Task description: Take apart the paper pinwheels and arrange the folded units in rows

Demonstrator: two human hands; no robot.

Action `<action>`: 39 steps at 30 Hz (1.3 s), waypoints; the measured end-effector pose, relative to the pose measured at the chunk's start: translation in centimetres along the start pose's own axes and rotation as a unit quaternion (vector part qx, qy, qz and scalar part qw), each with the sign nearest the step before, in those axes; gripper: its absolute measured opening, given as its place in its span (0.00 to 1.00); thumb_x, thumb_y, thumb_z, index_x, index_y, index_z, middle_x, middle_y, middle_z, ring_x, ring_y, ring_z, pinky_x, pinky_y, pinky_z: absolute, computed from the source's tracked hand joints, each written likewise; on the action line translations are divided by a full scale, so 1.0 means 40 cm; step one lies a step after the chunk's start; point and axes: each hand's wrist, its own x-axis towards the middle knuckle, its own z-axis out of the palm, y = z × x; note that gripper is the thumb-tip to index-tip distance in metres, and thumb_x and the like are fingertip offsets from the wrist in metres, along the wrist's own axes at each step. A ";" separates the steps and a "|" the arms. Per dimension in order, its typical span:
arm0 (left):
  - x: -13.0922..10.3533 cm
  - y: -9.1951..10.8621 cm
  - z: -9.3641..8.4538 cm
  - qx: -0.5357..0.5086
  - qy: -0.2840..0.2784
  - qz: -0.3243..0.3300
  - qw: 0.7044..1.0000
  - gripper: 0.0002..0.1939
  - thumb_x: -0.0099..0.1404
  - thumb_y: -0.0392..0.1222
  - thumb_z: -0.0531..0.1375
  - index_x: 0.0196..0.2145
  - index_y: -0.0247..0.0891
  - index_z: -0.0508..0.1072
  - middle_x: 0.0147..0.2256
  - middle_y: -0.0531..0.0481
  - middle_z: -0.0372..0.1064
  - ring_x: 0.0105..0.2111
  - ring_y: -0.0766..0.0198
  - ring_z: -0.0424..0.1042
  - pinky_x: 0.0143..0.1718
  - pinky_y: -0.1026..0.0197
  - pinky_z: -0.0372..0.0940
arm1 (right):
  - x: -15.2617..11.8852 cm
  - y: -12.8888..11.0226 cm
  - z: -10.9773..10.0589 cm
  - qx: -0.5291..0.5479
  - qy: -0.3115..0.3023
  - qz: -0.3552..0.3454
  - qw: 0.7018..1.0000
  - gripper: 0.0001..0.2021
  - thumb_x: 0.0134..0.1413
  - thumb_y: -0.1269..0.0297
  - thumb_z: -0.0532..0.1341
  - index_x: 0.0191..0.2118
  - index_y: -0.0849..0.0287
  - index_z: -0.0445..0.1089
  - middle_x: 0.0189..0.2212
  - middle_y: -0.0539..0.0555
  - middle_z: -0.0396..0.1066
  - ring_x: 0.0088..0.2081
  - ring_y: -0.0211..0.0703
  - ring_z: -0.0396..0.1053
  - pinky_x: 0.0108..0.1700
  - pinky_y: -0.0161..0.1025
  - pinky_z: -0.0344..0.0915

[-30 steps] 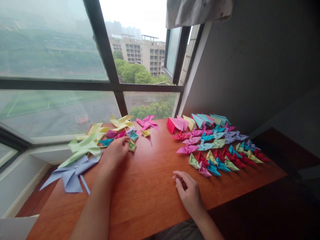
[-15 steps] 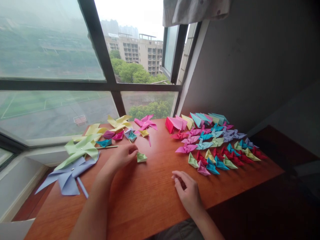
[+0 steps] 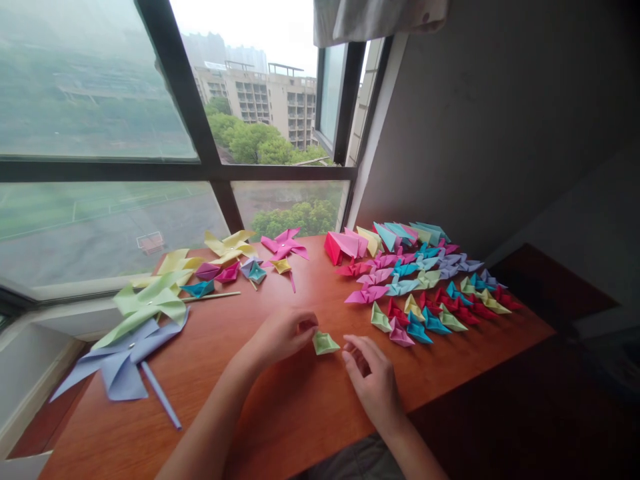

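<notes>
Between my two hands is a light green paper boat (image 3: 325,343), just over the tabletop or touching it; I cannot tell which. My left hand (image 3: 287,335) pinches its left end between thumb and fingers. Close to the boat's right tip, my right hand (image 3: 369,375) is loosely curled, with a gap between thumb and fingers and nothing in it. Farther back on the left lie several more folded boats, among them a teal one (image 3: 199,289), a magenta one (image 3: 229,272) and a yellow one (image 3: 281,266).
Paper pinwheels, including a blue one (image 3: 131,348) and a pink one (image 3: 285,245), lie along the left and back of the wooden table (image 3: 280,427). On the right stand rows of boats (image 3: 419,329), cranes (image 3: 367,293) and paper planes (image 3: 350,243). Windows (image 3: 280,172) border the table's far side.
My left hand has moved right and nearer, bringing the light green boat close to my right hand. My right hand has barely moved. The view has shifted slightly.
</notes>
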 end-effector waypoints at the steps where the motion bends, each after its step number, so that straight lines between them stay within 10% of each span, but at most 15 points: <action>1: 0.001 0.004 0.006 -0.004 -0.004 0.008 1.000 0.09 0.64 0.37 0.56 0.31 0.37 0.76 0.28 0.51 0.74 0.27 0.66 0.68 0.30 0.66 0.60 | 0.000 -0.001 0.000 -0.006 -0.005 -0.007 1.000 0.10 0.64 0.66 0.57 0.48 0.57 0.72 0.36 0.54 0.72 0.33 0.39 0.71 0.34 0.34 0.69; 30: 0.010 -0.006 0.015 0.016 0.016 0.006 1.000 0.13 0.69 0.43 0.53 0.32 0.38 0.73 0.28 0.51 0.71 0.27 0.65 0.66 0.29 0.64 0.57 | 0.004 -0.007 -0.013 0.028 0.029 0.018 0.999 0.08 0.61 0.64 0.58 0.35 0.58 0.74 0.31 0.54 0.74 0.31 0.41 0.71 0.31 0.33 0.68; 39: 0.008 -0.022 0.002 0.130 0.027 -0.027 0.991 0.10 0.67 0.42 0.53 0.34 0.39 0.73 0.34 0.48 0.72 0.30 0.62 0.69 0.31 0.62 0.57 | -0.054 0.023 -0.126 -0.032 0.063 0.026 0.997 0.07 0.61 0.63 0.60 0.35 0.57 0.74 0.33 0.55 0.75 0.35 0.43 0.74 0.36 0.35 0.71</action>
